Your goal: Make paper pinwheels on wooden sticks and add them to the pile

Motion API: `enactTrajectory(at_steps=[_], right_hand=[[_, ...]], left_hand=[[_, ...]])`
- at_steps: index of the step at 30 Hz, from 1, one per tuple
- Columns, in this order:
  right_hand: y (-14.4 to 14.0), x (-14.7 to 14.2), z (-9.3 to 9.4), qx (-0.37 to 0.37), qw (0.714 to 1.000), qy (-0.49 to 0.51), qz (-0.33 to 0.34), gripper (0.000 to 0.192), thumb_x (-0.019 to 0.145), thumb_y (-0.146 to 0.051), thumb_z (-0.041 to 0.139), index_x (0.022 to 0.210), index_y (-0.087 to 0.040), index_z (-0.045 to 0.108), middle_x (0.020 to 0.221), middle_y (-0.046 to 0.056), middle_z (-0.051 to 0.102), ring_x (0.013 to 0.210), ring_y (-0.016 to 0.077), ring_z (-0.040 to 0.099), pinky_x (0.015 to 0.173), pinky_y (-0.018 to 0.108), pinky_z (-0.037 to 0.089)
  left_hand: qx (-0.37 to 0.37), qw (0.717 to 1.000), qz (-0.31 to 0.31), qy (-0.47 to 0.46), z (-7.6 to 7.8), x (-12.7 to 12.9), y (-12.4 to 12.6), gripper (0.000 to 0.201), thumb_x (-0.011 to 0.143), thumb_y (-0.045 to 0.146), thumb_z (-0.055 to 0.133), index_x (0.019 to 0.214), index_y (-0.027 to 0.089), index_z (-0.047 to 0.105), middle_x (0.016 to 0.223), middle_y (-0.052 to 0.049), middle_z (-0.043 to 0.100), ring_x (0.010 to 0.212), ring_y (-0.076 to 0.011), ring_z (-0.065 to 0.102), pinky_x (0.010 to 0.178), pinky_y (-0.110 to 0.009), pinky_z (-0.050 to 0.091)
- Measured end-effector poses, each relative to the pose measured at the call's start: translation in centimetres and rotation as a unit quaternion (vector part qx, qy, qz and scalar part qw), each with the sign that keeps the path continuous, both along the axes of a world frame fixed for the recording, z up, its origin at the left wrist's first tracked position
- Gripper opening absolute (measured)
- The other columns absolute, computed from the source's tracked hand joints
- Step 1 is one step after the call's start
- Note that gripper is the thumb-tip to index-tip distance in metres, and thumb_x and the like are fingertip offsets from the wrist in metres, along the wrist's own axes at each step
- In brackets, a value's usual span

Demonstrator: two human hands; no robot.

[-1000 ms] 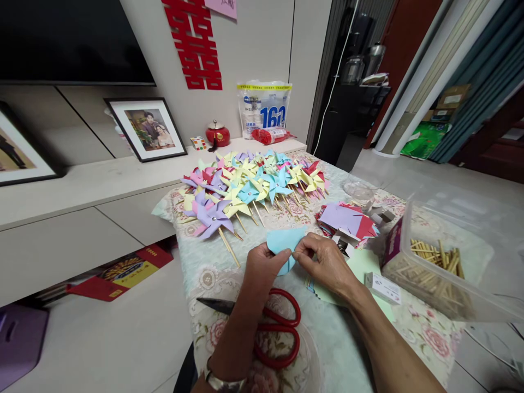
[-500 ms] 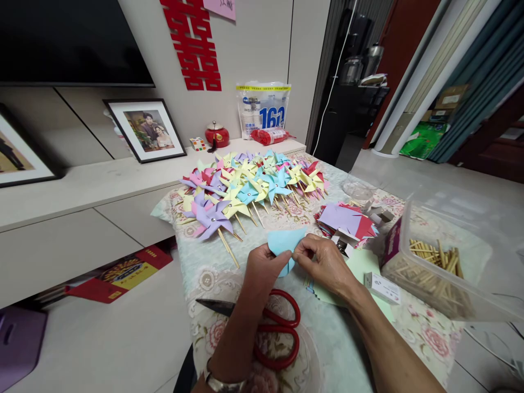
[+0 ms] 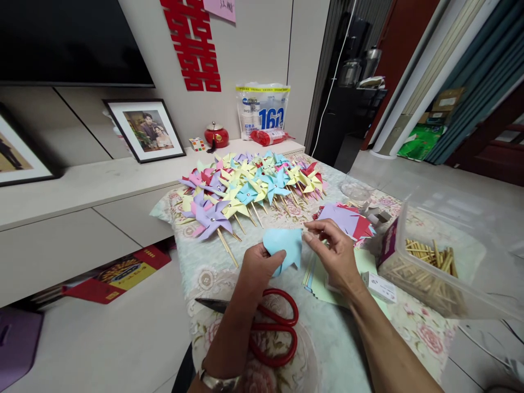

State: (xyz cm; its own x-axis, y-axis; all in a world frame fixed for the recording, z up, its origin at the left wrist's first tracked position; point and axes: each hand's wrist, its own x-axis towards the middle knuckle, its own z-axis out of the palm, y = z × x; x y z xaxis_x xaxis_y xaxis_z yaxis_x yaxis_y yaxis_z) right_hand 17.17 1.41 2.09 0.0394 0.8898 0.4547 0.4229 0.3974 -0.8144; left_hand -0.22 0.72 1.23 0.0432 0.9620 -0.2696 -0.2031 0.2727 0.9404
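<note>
The right hand (image 3: pixel 333 254) is lifting away from the left hand (image 3: pixel 257 267), pulling a corner of the blue paper (image 3: pixel 284 245) up and rightward.

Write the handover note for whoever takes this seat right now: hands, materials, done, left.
Left hand: pinching the blue paper piece at its lower left edge.
Right hand: fingertips at the paper's upper right corner, grip unclear.
Red scissors lie on the table below the hands. Cut paper squares are stacked to the right; the clear box of wooden sticks is farther right.
Done: a pile of finished pinwheels at the far end.
Left: the blue piece has no stick; the cut squares remain unassembled.
</note>
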Motion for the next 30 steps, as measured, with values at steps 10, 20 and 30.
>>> enactTrajectory(at_steps=[10, 20, 30], right_hand=[[-0.2, 0.6, 0.5, -0.136, 0.973, 0.053, 0.181, 0.07, 0.083, -0.032, 0.072, 0.146, -0.019, 0.045, 0.101, 0.006, 0.07, 0.095, 0.0219, 0.065, 0.091, 0.04, 0.048], [-0.3, -0.2, 0.3, -0.194, 0.958, 0.058, 0.205, 0.074, 0.071, -0.022, 0.074, 0.141, -0.019, 0.052, 0.139, 0.011, 0.059, 0.117, 0.0278, 0.06, 0.099, 0.041, 0.047], [0.0, -0.3, -0.1, -0.195, 0.959, 0.054, 0.197, 0.074, 0.067, -0.02, 0.07, 0.139, -0.016, 0.055, 0.131, 0.01, 0.063, 0.113, 0.0285, 0.06, 0.098, 0.041, 0.046]], left_hand=[[0.058, 0.968, -0.211, 0.126, 1.8, -1.9, 1.0, 0.009, 0.064, 0.024, 0.067, 0.062, 0.016, 0.065, 0.054, 0.003, 0.055, 0.048, -0.0095, 0.04, 0.048, -0.022, 0.027], [0.096, 0.932, -0.285, 0.201, 3.7, -2.4, 2.7, 0.008, 0.059, 0.024, 0.061, 0.054, 0.019, 0.058, 0.049, 0.003, 0.047, 0.046, -0.0108, 0.036, 0.047, -0.024, 0.024], [0.082, 0.913, -0.348, 0.195, 3.4, -2.2, 3.6, 0.013, 0.06, 0.023, 0.063, 0.071, 0.016, 0.064, 0.063, 0.003, 0.057, 0.057, -0.012, 0.046, 0.054, -0.023, 0.034]])
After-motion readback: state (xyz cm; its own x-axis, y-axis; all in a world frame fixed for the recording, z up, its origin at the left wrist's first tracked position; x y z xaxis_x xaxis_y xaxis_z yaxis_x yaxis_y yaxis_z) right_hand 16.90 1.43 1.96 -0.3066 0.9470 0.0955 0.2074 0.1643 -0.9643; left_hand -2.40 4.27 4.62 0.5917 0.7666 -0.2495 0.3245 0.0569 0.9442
